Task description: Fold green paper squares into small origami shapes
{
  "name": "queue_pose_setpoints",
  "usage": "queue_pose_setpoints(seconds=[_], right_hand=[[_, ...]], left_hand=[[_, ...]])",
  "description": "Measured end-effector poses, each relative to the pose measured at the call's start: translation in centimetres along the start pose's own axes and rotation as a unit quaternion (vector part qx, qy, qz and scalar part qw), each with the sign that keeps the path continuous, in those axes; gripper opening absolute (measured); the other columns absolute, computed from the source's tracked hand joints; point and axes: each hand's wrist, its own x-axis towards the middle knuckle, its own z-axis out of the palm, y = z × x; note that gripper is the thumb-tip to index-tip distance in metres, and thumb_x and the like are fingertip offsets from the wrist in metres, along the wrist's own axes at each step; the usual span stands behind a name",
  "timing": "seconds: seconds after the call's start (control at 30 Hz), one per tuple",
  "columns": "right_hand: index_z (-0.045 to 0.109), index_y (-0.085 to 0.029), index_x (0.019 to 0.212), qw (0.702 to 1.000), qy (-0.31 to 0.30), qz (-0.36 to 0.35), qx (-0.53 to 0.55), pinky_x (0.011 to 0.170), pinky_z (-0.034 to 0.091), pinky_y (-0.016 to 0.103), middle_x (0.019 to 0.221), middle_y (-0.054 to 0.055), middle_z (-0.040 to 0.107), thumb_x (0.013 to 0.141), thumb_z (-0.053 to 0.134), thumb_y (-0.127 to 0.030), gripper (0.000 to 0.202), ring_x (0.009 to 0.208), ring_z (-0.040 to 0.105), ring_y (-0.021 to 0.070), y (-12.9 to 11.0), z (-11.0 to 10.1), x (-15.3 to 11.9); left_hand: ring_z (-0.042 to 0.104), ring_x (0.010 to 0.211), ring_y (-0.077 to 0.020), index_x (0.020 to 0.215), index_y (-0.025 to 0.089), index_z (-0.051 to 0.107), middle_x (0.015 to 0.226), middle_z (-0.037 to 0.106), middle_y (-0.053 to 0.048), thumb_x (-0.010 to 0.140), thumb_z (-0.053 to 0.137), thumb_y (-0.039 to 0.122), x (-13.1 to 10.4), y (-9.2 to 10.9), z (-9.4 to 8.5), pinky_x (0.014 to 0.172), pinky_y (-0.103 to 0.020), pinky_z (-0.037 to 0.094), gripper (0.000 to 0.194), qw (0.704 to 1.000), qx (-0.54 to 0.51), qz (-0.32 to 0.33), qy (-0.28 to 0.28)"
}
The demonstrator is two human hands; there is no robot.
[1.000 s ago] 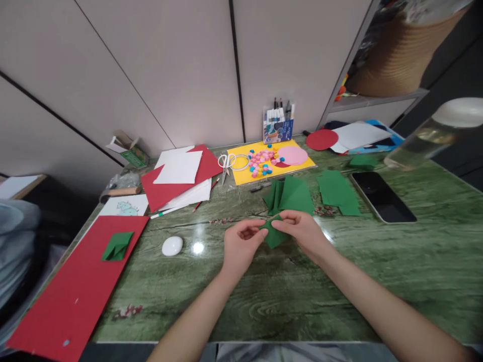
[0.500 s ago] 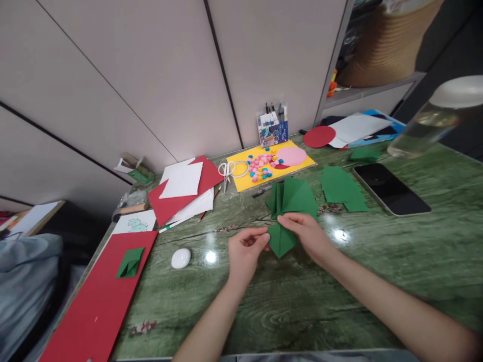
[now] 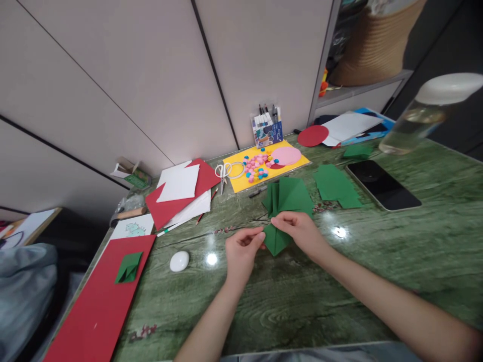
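Note:
A small folded piece of green paper (image 3: 276, 243), pointed at its lower end and creased down the middle, is held between my two hands. My left hand (image 3: 242, 248) pinches its left corner between thumb and fingers. From above, my right hand (image 3: 298, 229) grips the upper edge with thumb and forefinger, covering part of it. Just beyond the fingers lie more folded green papers (image 3: 294, 195). Cut green sheets (image 3: 335, 186) rest to the right of them.
A phone (image 3: 383, 185) and a bottle (image 3: 415, 118) stand at right. Scissors (image 3: 222, 176) lie by a yellow sheet (image 3: 241, 187) bearing pompoms. Left are a white rounded object (image 3: 179, 261) and a long red sheet (image 3: 94, 306) with a green folded piece (image 3: 129, 267) on it.
The view has shifted slightly, so most things appear a little further left. Both hands keep their hold on the green paper, with hardly any other movement.

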Motion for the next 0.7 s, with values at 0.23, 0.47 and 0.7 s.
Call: queue_pose_setpoints(seconds=[0.23, 0.47, 0.7], right_hand=[[0.058, -0.017, 0.070, 0.997, -0.068, 0.023, 0.037, 0.056, 0.038, 0.024, 0.064, -0.002, 0.054, 0.070, 0.061, -0.040, 0.024, 0.061, 0.049, 0.0135, -0.43, 0.14, -0.05], [0.053, -0.016, 0.058, 0.997, -0.067, 0.028, -0.009, 0.049, 0.031, 0.022, 0.054, -0.004, 0.046, 0.069, 0.061, -0.041, 0.029, 0.052, 0.041, 0.0105, 0.36, 0.13, 0.20], [0.048, -0.017, 0.059, 0.997, -0.073, 0.008, -0.024, 0.050, 0.029, 0.023, 0.056, -0.004, 0.041, 0.072, 0.058, -0.042, 0.030, 0.054, 0.038, 0.0106, 0.21, 0.16, 0.14]], left_hand=[[0.060, 0.054, -0.0121, 0.076, 0.015, 0.070, 0.067, 0.069, -0.003, 0.063, 0.070, 0.023, 0.05, 0.10, 0.06, 0.053, -0.024, 0.051, 0.016, 1.000, -0.001, 0.004, 0.023], [0.060, 0.053, -0.0116, 0.076, 0.014, 0.070, 0.066, 0.069, -0.002, 0.062, 0.071, 0.023, 0.26, 0.06, 0.16, 0.053, -0.024, 0.051, 0.016, 1.000, 0.007, 0.003, 0.031], [0.060, 0.053, -0.0116, 0.075, 0.014, 0.070, 0.066, 0.069, -0.003, 0.062, 0.071, 0.022, 0.34, 0.18, 0.24, 0.053, -0.024, 0.051, 0.015, 0.999, 0.013, 0.001, 0.035]])
